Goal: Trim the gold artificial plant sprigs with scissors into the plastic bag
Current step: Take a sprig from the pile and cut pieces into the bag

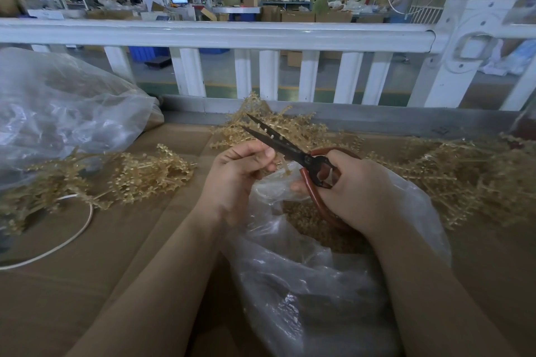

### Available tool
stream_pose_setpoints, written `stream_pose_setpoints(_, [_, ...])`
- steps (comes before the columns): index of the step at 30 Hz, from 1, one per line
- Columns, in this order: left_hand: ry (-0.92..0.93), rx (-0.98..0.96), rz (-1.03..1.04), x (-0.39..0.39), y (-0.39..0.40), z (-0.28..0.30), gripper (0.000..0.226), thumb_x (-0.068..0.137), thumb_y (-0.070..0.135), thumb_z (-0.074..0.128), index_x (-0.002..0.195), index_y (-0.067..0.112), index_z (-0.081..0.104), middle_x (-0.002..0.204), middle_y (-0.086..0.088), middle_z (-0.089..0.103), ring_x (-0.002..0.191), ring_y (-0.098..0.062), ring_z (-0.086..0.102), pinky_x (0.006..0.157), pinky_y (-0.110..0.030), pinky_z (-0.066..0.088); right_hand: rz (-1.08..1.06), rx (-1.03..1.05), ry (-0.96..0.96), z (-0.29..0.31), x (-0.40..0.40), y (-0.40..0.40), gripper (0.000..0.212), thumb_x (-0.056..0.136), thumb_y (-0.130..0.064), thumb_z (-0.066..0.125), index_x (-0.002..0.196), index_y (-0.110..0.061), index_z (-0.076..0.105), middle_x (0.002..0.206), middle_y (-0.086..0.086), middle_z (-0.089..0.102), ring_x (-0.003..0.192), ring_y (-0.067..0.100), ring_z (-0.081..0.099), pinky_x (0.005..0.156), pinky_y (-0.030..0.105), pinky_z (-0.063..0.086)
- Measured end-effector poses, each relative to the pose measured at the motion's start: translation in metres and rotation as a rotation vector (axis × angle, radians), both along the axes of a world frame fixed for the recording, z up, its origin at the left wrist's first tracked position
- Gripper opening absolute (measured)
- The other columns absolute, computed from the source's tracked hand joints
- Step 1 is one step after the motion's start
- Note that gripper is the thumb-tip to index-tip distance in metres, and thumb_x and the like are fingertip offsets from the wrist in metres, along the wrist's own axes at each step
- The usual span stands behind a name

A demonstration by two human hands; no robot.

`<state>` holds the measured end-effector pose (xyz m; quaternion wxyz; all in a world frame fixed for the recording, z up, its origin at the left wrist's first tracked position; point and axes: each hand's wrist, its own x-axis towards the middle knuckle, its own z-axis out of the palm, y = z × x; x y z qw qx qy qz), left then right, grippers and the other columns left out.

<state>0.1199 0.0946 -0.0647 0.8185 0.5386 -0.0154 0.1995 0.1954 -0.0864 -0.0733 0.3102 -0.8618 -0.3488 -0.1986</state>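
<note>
My right hand (356,191) grips the red-brown handles of dark scissors (278,143), whose blades stand slightly apart and point up-left. My left hand (240,174) pinches a small gold sprig piece (285,168) just below the blades. Both hands hover over the mouth of a clear plastic bag (304,278) that holds a heap of gold trimmings (316,226). Loose gold sprigs lie on the cardboard: a pile at the left (139,177), one behind the scissors (287,124) and a big one at the right (470,180).
Brown cardboard (87,284) covers the work surface. A large clear bag (58,113) with contents sits at the back left. A white cord (78,229) loops on the left. A white railing (261,35) runs along the far edge, with a factory floor beyond.
</note>
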Motion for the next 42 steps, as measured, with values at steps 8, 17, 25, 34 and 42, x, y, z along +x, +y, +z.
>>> stream_pose_setpoints(8, [-0.022,0.098,0.026,-0.0014,0.0013,-0.0002,0.014,0.072,0.01,0.069,0.081,0.001,0.063,0.069,-0.003,0.062,0.069,-0.014,0.053,0.073,-0.024,0.045,-0.017,0.012,0.0,-0.0013,0.0016,0.0007,0.068,0.063,-0.105,0.02,0.085,-0.049,0.051,0.065,-0.025,0.057,0.06,-0.007,0.052,0.052,0.014,0.039])
stream_pose_setpoints(17, [-0.043,0.189,0.119,-0.0021,0.0068,-0.0029,0.018,0.086,0.015,0.062,0.092,-0.002,0.06,0.081,-0.01,0.067,0.07,-0.017,0.057,0.069,-0.028,0.042,-0.021,0.017,0.032,-0.0017,0.0021,-0.0011,0.063,0.059,-0.107,0.019,0.073,-0.052,0.046,0.06,-0.026,0.055,0.057,-0.009,0.051,0.051,0.013,0.032])
stream_pose_setpoints(25, [-0.093,0.196,0.115,-0.0024,0.0079,-0.0016,0.011,0.084,0.016,0.065,0.076,0.015,0.072,0.068,-0.002,0.065,0.066,-0.01,0.058,0.069,-0.02,0.049,-0.028,-0.023,0.056,-0.0013,0.0034,-0.0009,0.074,0.057,-0.107,0.025,0.084,-0.046,0.056,0.066,-0.024,0.059,0.061,-0.007,0.053,0.053,0.013,0.035])
stream_pose_setpoints(34, [-0.094,0.177,0.077,-0.0024,0.0056,-0.0005,0.017,0.087,0.019,0.064,0.074,0.023,0.074,0.074,0.0,0.071,0.071,-0.009,0.064,0.069,-0.018,0.051,-0.019,0.034,0.104,-0.0019,0.0024,0.0014,0.085,0.055,-0.108,0.026,0.088,-0.04,0.064,0.065,-0.025,0.059,0.067,-0.008,0.058,0.054,0.013,0.036])
stream_pose_setpoints(42, [-0.099,0.164,0.078,-0.0015,0.0064,-0.0015,0.009,0.089,0.012,0.067,0.08,0.013,0.07,0.075,-0.003,0.071,0.07,-0.01,0.064,0.07,-0.019,0.051,-0.017,0.036,0.124,0.0003,0.0024,0.0014,0.096,0.053,-0.109,0.021,0.091,-0.035,0.068,0.067,-0.022,0.062,0.063,-0.004,0.058,0.056,0.016,0.043])
